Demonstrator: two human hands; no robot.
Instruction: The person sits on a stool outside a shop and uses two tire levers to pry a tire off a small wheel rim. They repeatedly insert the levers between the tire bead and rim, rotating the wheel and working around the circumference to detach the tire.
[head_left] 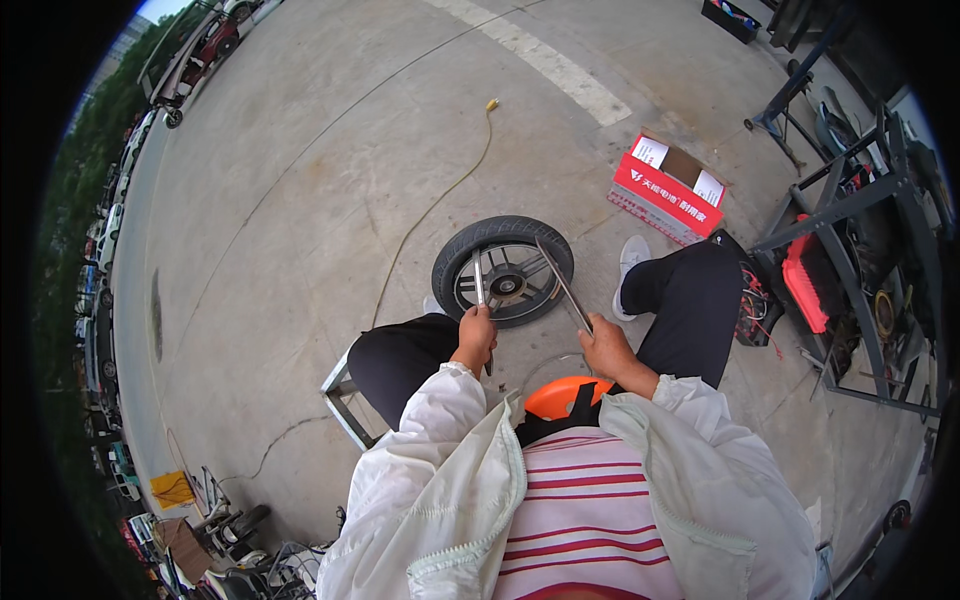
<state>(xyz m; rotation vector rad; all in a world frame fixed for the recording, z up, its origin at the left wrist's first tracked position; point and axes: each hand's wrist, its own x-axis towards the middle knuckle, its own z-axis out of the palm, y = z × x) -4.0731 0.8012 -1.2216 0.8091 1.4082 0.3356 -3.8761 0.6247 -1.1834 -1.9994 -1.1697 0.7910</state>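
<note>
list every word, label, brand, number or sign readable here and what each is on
Red cardboard box: large white characters and a logo on its side, legible but not copied here.
White panels on the box: print too small to read.
Black tyre: any markings too small to read.

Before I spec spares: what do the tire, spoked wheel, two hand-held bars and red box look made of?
Tire: likely rubber; matte black, treaded.
Spoked wheel: probably cast metal, dark grey finish; spokes look continuous with the hub, alloy unclear.
Left bar, right bar: likely steel; smooth, greyish sheen.
Red box: likely cardboard, printed outside; brown inside shows.
</note>
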